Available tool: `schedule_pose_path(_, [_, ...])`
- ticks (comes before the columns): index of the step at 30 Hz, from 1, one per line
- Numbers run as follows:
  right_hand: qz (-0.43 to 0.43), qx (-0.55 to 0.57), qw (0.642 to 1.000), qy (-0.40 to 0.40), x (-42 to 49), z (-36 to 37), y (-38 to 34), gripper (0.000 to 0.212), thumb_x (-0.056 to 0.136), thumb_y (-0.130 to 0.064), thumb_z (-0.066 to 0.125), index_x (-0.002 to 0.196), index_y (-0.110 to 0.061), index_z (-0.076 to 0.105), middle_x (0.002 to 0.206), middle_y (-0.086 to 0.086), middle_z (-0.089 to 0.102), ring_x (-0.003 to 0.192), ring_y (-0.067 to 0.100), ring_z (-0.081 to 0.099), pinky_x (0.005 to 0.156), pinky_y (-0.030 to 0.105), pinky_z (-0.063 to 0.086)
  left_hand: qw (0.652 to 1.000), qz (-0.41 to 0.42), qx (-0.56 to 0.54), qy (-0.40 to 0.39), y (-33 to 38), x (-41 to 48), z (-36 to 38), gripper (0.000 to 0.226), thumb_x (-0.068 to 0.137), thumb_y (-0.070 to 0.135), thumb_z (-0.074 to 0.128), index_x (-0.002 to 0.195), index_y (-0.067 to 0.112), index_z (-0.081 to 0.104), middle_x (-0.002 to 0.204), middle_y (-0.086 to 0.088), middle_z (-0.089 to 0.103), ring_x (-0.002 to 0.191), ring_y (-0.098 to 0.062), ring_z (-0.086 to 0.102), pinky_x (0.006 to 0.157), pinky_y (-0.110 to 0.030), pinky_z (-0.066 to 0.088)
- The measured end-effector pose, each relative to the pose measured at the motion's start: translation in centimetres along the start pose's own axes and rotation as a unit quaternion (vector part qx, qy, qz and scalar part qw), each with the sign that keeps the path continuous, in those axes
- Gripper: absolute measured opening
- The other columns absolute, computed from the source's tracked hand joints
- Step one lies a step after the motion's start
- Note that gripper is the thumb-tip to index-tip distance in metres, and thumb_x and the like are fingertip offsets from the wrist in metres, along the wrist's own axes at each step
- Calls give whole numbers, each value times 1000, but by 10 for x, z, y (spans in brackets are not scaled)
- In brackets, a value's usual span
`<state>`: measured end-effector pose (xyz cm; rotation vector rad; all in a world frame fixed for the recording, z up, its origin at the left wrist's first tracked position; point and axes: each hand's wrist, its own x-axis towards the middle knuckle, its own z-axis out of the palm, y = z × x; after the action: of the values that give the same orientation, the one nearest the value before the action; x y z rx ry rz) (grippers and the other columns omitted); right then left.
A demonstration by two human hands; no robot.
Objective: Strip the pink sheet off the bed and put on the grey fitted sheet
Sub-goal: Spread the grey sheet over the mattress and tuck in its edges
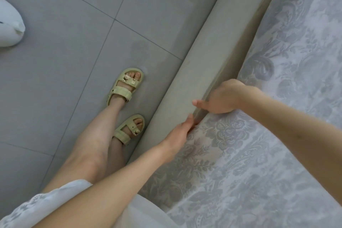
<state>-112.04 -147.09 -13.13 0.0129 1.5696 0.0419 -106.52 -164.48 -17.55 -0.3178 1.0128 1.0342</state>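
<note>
The grey fitted sheet [259,153], pale with a grey floral pattern, covers the mattress on the right. My left hand [178,133] pushes straight fingers into the gap between the sheet's edge and the padded bed frame [209,46]. Just beyond it, my right hand [224,98] arches over the mattress edge at the same gap. Its thumb sticks out straight and its fingers are hidden down in the gap. No pink sheet is in view.
I stand on a grey tiled floor [74,79] close against the bed frame, my feet in pale green sandals [125,85]. A white rounded object [9,24] lies on the floor at the far left.
</note>
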Motion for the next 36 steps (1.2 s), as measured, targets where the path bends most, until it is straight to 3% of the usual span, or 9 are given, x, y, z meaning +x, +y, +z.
schedule_pose_path(7, [36, 17, 999, -26, 19, -2, -7, 82, 91, -69, 4, 146, -15, 33, 154, 6, 29, 142, 24, 27, 110, 36, 24, 995, -89, -9, -52, 10, 17, 14, 50, 95, 63, 14, 133, 43, 38, 127, 11, 52, 110, -8, 50, 95, -26, 38])
schedule_pose_path(11, [58, 13, 998, -32, 43, 2, -16, 79, 92, -69, 5, 142, -19, 40, 152, 4, 34, 140, 24, 31, 109, 38, 24, 992, -102, 20, 68, 3, 12, -3, 79, 89, 70, 10, 121, 19, 61, 122, -1, 62, 113, -19, 57, 105, -35, 39])
schedule_pose_path(14, [60, 35, 998, 8, 37, 4, -19, 79, 92, -68, 6, 141, -17, 42, 149, 6, 39, 137, 25, 35, 106, 36, 28, 985, 24, 30, 170, -9, -5, -15, 72, 94, 61, 13, 109, 15, 67, 111, -3, 68, 108, -18, 61, 101, -35, 43])
schedule_pose_path(17, [39, 126, 978, 163, 23, 11, -21, 80, 94, -65, 8, 106, -10, 65, 104, 10, 66, 109, 28, 59, 85, 34, 39, 994, 53, 3, 92, -16, -17, -19, 64, 98, 54, 13, 119, 19, 62, 118, 3, 64, 112, -11, 58, 100, -27, 42])
schedule_pose_path(20, [-1, 170, 950, 260, 6, 24, -31, 78, 95, -61, 11, 96, -9, 69, 78, 5, 65, 85, 26, 61, 73, 32, 37, 1000, 17, 14, 10, -22, -12, -10, 65, 98, 56, 10, 128, 21, 56, 130, 4, 57, 115, -7, 53, 104, -26, 35])
schedule_pose_path(24, [-44, 54, 960, 270, -16, 57, -46, 71, 98, -54, 8, 58, -16, 53, 57, -4, 50, 78, 19, 56, 102, 35, 29, 999, -5, -36, -29, -32, 2, 3, 64, 95, 63, 15, 134, 25, 50, 128, 6, 58, 114, -8, 54, 101, -26, 37])
schedule_pose_path(26, [-37, -8, 966, 256, -17, 63, -53, 72, 97, -54, 5, 59, -17, 54, 64, -5, 57, 89, 17, 59, 106, 36, 25, 998, -2, -55, -44, -35, 7, 5, 62, 94, 64, 20, 133, 27, 52, 124, 8, 60, 114, -9, 55, 105, -30, 38])
schedule_pose_path(30, [10, -61, 983, 174, 10, 57, -70, 76, 96, -58, 3, 112, -15, 64, 123, 8, 62, 121, 22, 51, 101, 36, 28, 999, -35, -36, -9, -28, 3, 4, 52, 99, 52, 27, 106, 18, 66, 102, 1, 68, 102, -17, 62, 96, -32, 46])
schedule_pose_path(36, [39, -19, 995, 86, 32, 46, -83, 80, 96, -60, 2, 117, -10, 60, 129, 9, 58, 125, 26, 49, 91, 31, 36, 961, 75, 186, 189, -76, -22, -51, 51, 100, 45, 28, 78, 26, 71, 116, -2, 64, 113, -18, 54, 105, -39, 36])
